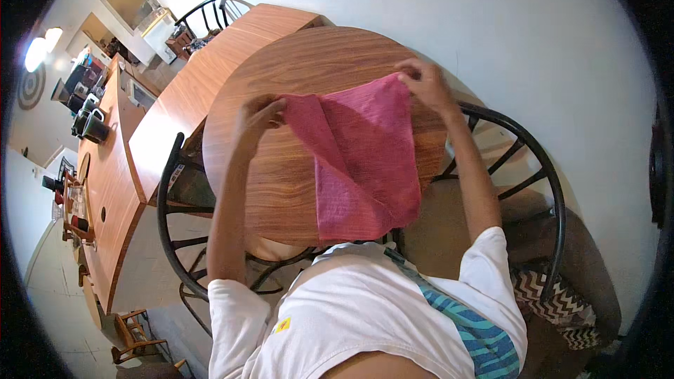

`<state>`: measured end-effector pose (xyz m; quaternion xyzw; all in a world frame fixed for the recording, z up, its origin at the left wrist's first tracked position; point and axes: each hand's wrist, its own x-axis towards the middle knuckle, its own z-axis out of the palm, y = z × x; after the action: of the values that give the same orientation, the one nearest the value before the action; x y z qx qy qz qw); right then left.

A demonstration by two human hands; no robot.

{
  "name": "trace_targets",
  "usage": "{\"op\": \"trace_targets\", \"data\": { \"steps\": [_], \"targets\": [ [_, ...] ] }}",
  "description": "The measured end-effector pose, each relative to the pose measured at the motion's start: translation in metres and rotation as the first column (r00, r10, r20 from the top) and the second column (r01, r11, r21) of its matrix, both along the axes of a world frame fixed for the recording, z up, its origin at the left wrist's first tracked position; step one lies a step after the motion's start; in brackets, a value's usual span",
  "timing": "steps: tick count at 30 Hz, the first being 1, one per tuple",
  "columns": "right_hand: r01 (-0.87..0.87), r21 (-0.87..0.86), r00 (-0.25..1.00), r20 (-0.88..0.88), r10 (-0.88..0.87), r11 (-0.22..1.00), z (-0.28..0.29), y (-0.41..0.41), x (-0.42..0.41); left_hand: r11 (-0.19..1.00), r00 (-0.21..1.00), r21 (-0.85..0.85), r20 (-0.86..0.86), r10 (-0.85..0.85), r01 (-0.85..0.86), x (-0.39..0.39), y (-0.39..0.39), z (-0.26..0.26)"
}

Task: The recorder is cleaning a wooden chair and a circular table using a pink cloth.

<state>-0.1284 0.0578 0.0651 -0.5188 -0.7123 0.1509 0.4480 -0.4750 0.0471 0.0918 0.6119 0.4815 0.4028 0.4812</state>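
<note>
A pink cloth [368,152] is spread between my two hands over a round wood-grain table [279,179]. My left hand [260,113] pinches its upper left corner, and a diagonal fold runs down from there across the fabric. At the upper right corner, my right hand [421,81] grips the edge between thumb and fingers. The cloth's lower edge hangs near the table's front rim, close to my white shirt. Whether its middle rests on the tabletop or hangs just above cannot be told.
Black metal-framed chairs flank the table, one at the left [171,210] and one at the right [547,184]. A long wooden counter [179,100] adjoins on the left. Dark jugs [96,127] stand on a farther counter. A white wall [526,37] rises behind the table.
</note>
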Motion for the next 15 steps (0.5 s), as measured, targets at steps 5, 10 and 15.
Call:
{"op": "trace_targets", "data": {
  "steps": [5,10,15],
  "targets": [
    [0.053,-0.033,0.99,-0.13,-0.057,0.998,0.077,-0.051,0.006,0.972,0.986,0.215,-0.112,0.125,-0.099,-0.061,-0.035,0.063],
    [0.083,0.078,0.985,-0.16,-0.07,0.994,0.115,-0.085,0.011,0.937,0.961,0.279,-0.118,0.25,-0.209,-0.077,-0.078,0.114],
    [0.085,0.196,0.963,-0.268,-0.03,0.977,0.134,-0.11,0.017,0.863,0.964,0.478,-0.107,0.245,-0.166,-0.104,-0.104,0.133]
  ]
}}
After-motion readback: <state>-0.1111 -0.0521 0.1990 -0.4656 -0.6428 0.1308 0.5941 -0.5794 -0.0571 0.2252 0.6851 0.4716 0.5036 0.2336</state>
